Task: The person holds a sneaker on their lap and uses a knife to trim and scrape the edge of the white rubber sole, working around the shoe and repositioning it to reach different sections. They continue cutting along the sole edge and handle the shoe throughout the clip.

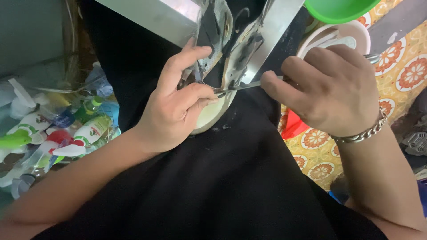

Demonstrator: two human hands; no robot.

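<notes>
— What are your hands doing right now?

— I'm working over my lap, on the black apron (213, 178) lying just below both wrists. My left hand (178, 102) is gripping the shoe (218, 75), thumb and forefinger pinching its edge near the pale sole, the other fingers spreading up along the side. My right hand (329, 89) is closed around the handle of a thin metal tool (242, 86), and its tip is reaching across to the spot right by my left fingertips. The hands are sitting a little apart, joined only by that tool.

— Where exactly is the shoe?

— It's lying between my hands and slightly beyond them, sole toward me, resting against the angled metal stand (267, 35) that is running up past my knuckles.

— How are you keeping it neat?

— I think the trick is holding the shoe dead steady with the left hand and keeping the tool low and flat, so the tip is following the seam rather than digging in. Keeping my fingertips beside the tip, not ahead of it, seems wise.

— And around you?

— Out past my left forearm, squeeze bottles (66, 133) are lying in a heap. Beyond my right hand a white bowl (356, 33) is sitting under a green one (338, 9), on a patterned orange mat (400, 66).
</notes>
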